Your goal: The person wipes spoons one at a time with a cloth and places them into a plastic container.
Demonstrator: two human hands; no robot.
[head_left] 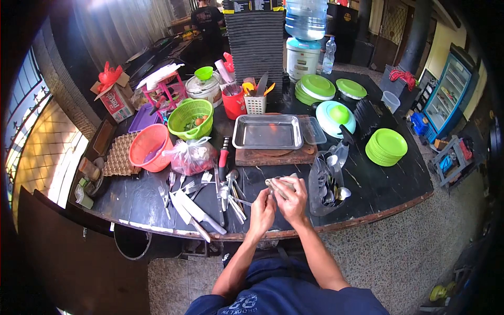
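Observation:
My left hand [261, 211] and my right hand [292, 200] are close together above the near edge of the dark table [378, 181]. Both grip a small metal utensil [275, 182], apparently wrapped in a cloth; its exact shape is hidden by my fingers. Just left of my hands lies a pile of cutlery [229, 193] with spoons, forks and knives [195, 211]. A clear bag of spoons [328, 185] stands right beside my right hand.
A steel tray [267, 132] rests on a wooden board. Orange basin [149, 147], green basket [191, 117], plastic bag of food [191, 156], green plates [386, 146], stacked dark trays [257, 39] and a water dispenser [304, 37] crowd the table. A person [207, 23] stands far behind.

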